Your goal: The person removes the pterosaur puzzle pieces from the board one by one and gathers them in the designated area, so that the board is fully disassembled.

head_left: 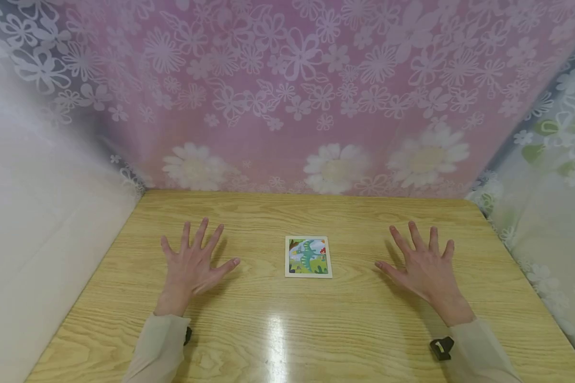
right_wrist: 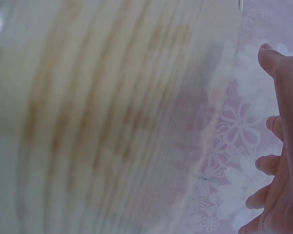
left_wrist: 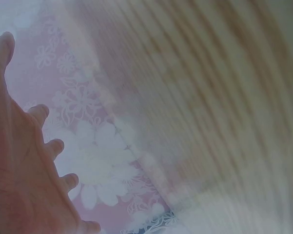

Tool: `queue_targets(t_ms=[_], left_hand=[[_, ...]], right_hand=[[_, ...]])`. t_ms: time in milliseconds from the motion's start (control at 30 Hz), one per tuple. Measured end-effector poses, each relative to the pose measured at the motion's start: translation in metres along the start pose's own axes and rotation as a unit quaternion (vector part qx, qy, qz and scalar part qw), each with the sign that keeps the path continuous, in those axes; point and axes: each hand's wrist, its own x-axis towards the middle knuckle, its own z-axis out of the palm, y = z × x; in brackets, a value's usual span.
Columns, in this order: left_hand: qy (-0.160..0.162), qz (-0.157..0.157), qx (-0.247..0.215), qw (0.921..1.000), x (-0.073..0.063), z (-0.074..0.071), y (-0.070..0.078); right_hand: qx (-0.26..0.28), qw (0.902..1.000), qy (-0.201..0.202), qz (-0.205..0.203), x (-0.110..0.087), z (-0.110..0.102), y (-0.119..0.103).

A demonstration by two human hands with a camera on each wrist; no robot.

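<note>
A small square picture puzzle or card (head_left: 309,257) with a cream border lies flat on the wooden table (head_left: 249,340). Its picture shows a teal winged creature over green ground. To its left, my left hand (head_left: 191,268) is spread palm down, fingers straight and apart, holding nothing. On the other side my right hand (head_left: 424,268) is spread the same way, well apart from the square. In the left wrist view the left hand (left_wrist: 24,161) appears at the left edge. The right wrist view has the right hand (right_wrist: 283,146) along its right edge.
A pink floral curtain (head_left: 268,106) hangs behind the table's far edge. Pale sheets stand at the left (head_left: 52,175) and right (head_left: 546,213) sides. Dark straps or devices (head_left: 442,348) sit at the wrists. Light glares on the near tabletop.
</note>
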Motion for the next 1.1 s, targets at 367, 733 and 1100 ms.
queue_targets(t_ms=[367, 733, 1100], left_hand=[[-0.001, 0.003, -0.014, 0.9999, -0.002, -0.004, 0.003], [0.019, 0.036, -0.077, 0.9962, 0.008, -0.001, 0.015], [-0.037, 0.082, -0.184, 0.9788, 0.029, 0.001, 0.053]], right_hand=[[0.002, 0.9999, -0.011, -0.009, 0.002, 0.001, -0.005], [0.068, 0.9957, -0.053, -0.033, 0.016, 0.004, -0.023], [0.155, 0.9824, -0.057, -0.087, 0.042, 0.011, -0.053]])
